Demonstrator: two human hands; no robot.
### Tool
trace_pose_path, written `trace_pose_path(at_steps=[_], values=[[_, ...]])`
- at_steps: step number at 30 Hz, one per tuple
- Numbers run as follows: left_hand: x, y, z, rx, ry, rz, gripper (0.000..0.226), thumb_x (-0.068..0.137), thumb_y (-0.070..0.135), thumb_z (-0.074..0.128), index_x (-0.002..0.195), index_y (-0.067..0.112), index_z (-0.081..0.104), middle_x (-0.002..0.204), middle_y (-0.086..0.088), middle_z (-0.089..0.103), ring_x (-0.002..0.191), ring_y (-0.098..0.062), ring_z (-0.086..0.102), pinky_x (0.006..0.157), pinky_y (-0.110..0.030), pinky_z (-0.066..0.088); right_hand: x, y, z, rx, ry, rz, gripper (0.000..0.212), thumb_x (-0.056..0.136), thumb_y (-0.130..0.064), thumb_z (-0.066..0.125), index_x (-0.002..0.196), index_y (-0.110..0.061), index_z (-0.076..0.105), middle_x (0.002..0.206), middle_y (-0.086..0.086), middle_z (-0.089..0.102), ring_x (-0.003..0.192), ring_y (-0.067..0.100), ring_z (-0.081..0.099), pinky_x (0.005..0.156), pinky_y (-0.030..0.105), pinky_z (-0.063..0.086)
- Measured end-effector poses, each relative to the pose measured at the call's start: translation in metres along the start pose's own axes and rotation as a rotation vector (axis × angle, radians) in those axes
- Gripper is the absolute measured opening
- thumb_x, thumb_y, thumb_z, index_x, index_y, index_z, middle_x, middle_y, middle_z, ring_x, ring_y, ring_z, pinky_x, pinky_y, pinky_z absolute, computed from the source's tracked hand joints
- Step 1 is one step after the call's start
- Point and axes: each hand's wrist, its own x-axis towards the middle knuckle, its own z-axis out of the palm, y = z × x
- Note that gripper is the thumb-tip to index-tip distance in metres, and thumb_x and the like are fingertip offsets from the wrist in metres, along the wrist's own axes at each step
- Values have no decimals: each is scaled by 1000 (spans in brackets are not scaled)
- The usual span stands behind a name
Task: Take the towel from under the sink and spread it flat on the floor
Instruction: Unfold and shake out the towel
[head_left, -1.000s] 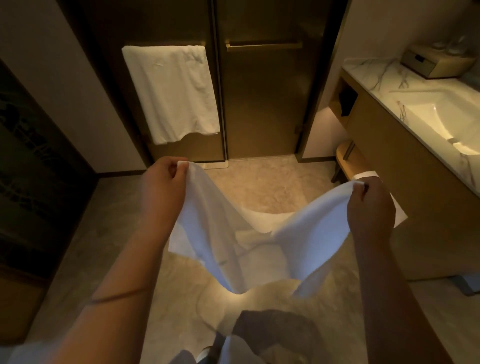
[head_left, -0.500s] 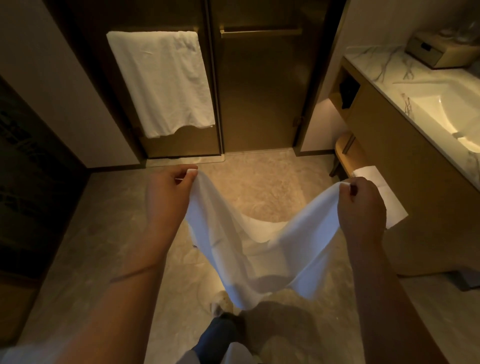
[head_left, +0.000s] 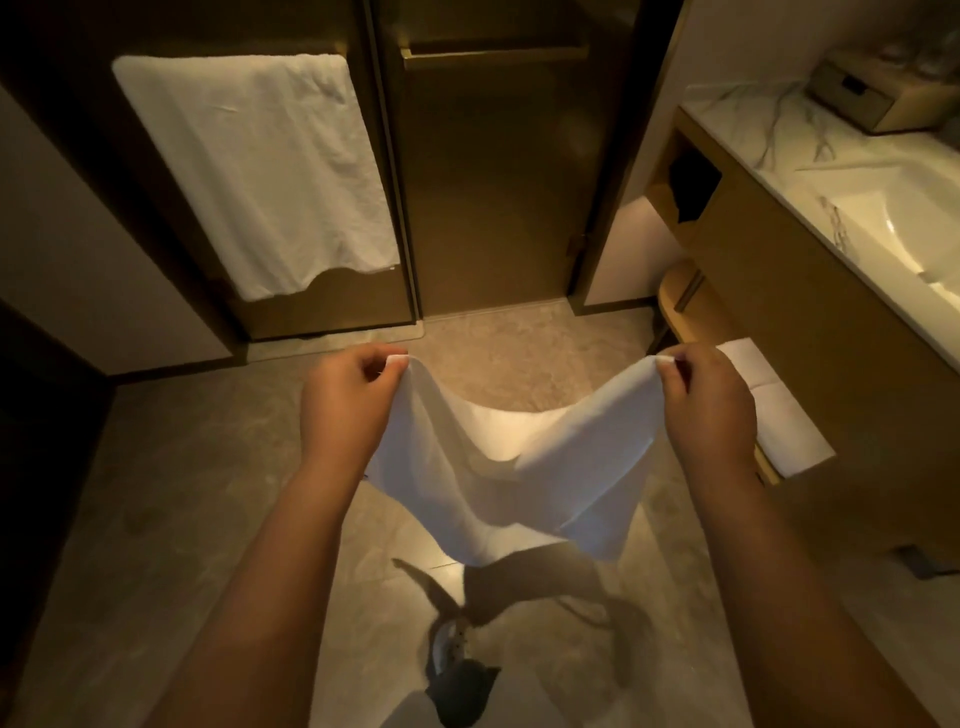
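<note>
A white towel (head_left: 511, 483) hangs in the air above the tiled floor (head_left: 171, 519), sagging in the middle. My left hand (head_left: 345, 402) pinches its left top corner and my right hand (head_left: 709, 410) pinches its right top corner. The towel's lower edge dangles free over its own shadow on the floor. The sink (head_left: 914, 234) is set in a marble counter at the right, above a wooden cabinet (head_left: 810, 332).
Another white towel (head_left: 260, 171) hangs on a bar on the dark door ahead. A folded white cloth (head_left: 774, 410) lies on a low shelf under the sink cabinet. A box (head_left: 878, 93) stands on the counter. My foot (head_left: 457, 675) shows at the bottom.
Both hands have moved forward and closer together with the towel, which now sags lower between them. The view has shifted nearer to the door.
</note>
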Motion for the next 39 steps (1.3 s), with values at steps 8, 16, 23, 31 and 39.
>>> trace_pose_path(at_steps=[8, 16, 23, 31, 39], values=[[55, 9, 52, -30, -61, -29, 12, 86, 28, 63, 91, 33, 73, 83, 17, 69, 81, -1, 63, 70, -24, 49, 40, 13, 18, -29, -98, 70, 23, 96, -29, 51, 108, -14, 64, 103, 8, 66, 83, 15, 54, 70, 27, 39], [92, 50, 119, 33, -51, -41, 16, 88, 30, 63, 99, 28, 73, 86, 15, 68, 82, -2, 63, 72, -25, 50, 118, 63, 29, 13, -126, 51, 21, 96, -26, 50, 104, -12, 64, 100, 9, 65, 83, 22, 58, 67, 30, 44], [128, 94, 177, 67, 8, -53, 16, 88, 28, 62, 100, 25, 73, 84, 13, 69, 76, 5, 61, 65, -16, 47, 204, 98, 42, 47, -181, 10, 20, 95, -28, 49, 103, -16, 63, 101, 5, 65, 77, 14, 51, 58, 24, 35], [168, 102, 201, 111, 53, -66, 16, 89, 28, 62, 99, 24, 73, 82, 12, 68, 75, 3, 61, 63, -14, 45, 272, 94, 70, 69, -226, -53, 20, 96, -29, 48, 105, -17, 62, 105, 4, 62, 83, 17, 53, 63, 28, 42], [260, 77, 217, 130, 25, -99, 19, 89, 32, 60, 101, 24, 73, 87, 9, 71, 77, -1, 63, 62, -15, 45, 344, 67, 124, 23, -209, -61, 17, 97, -26, 48, 104, -16, 60, 108, 7, 59, 94, 25, 55, 75, 40, 51]])
